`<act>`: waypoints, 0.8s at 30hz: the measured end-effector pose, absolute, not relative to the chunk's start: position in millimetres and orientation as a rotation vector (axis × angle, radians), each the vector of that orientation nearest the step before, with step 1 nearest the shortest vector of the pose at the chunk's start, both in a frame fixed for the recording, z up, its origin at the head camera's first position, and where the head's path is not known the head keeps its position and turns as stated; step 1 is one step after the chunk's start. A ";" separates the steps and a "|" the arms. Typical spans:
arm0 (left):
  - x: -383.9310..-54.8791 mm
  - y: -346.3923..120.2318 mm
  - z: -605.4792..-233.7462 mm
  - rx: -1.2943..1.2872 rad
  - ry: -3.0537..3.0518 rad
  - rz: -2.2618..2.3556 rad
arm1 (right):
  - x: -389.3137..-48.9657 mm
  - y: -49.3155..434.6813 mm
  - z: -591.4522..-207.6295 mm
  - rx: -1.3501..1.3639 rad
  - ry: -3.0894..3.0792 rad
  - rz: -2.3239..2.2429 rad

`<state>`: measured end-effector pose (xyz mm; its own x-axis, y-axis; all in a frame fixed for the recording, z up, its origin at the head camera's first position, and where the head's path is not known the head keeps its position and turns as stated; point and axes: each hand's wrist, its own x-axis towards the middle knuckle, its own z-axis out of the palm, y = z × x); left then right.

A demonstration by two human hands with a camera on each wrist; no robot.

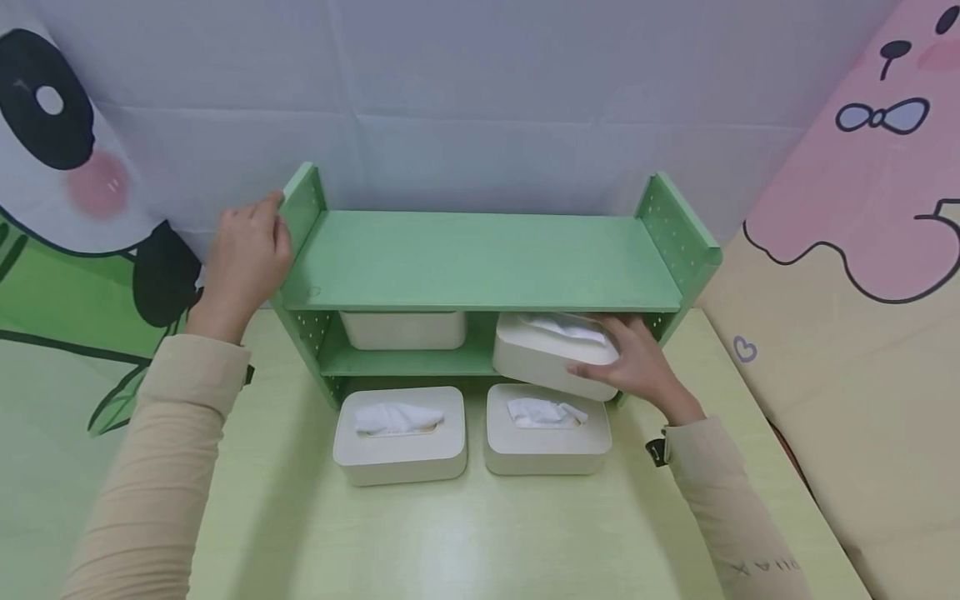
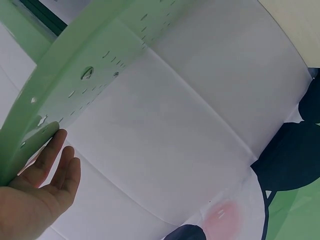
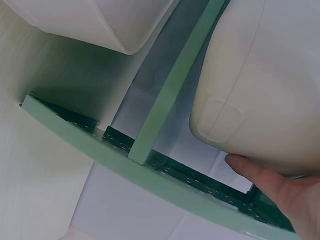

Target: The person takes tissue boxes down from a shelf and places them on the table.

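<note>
The right hand (image 1: pixel 637 362) gripped a tilted tissue box (image 1: pixel 547 360) in the opening of the green rack (image 1: pixel 480 260), its front jutting past the lower shelf (image 1: pixel 405 363), while the left hand (image 1: pixel 251 260), fingers loosely extended, touched the rack's side. Loading or unloading, I couldn't tell; the next move seemed to call for levelling the box under a firm hold.

The sleeves (image 1: pixel 161 475) were beige. Beside the right cuff (image 1: pixel 699 450) was a small black tab (image 1: pixel 656 452); below this cuff stood dark letters (image 1: pixel 763 568).
</note>
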<state>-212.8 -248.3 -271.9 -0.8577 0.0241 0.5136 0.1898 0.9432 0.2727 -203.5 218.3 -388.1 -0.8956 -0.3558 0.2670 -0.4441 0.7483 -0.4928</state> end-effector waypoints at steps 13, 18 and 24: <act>-213.4 -250.5 -272.4 -0.138 -2.571 -0.425 | -177.2 235.2 -383.9 0.677 -2.767 0.748; -214.4 -250.6 -272.8 -0.130 -2.580 -0.431 | -166.2 244.0 -381.5 0.682 -2.770 0.710; -214.6 -250.5 -273.3 -0.129 -2.596 -0.439 | -154.5 256.9 -382.7 0.653 -2.766 0.725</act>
